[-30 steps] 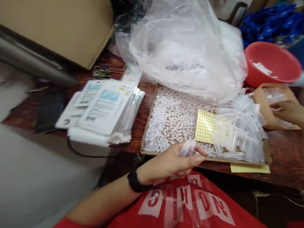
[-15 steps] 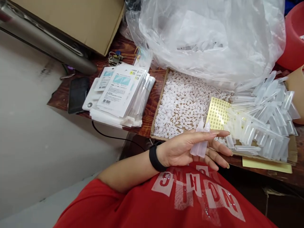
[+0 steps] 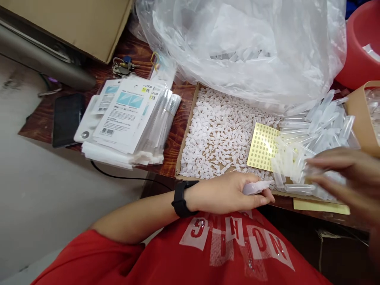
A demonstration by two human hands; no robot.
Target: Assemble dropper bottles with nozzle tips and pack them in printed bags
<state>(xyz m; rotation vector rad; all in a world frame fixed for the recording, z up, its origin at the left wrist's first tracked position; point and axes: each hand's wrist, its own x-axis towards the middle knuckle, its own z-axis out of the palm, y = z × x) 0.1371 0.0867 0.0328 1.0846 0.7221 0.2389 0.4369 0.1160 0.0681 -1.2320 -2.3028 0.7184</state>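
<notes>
My left hand [image 3: 222, 194], with a black band on its wrist, is closed over small translucent plastic tubes [image 3: 252, 188] with narrow tips. They stick out between thumb and fingers; how many is hidden. At the right, my right hand [image 3: 347, 174] is smeared by motion over a heap of clear plastic tubes [image 3: 320, 126]. Whether its fingers hold anything is unclear. A shallow cardboard tray [image 3: 187, 130] in front of my hands contains many small white nozzle tips [image 3: 219, 126] and that heap. On the tips lies a yellow sheet of small round stickers [image 3: 263, 144].
A large clear plastic bag [image 3: 243, 39] covers the tray's far edge. To the left are packaged cards [image 3: 124, 114], a dark phone [image 3: 68, 118] and keys [image 3: 123, 66]. A red container [image 3: 356, 51] and a tan bin [image 3: 360, 114] stand at the right.
My left hand has turned palm down and closed its spread fingers around the tubes. My right hand has come in from the right over the tube heap. The view has shifted slightly right.
</notes>
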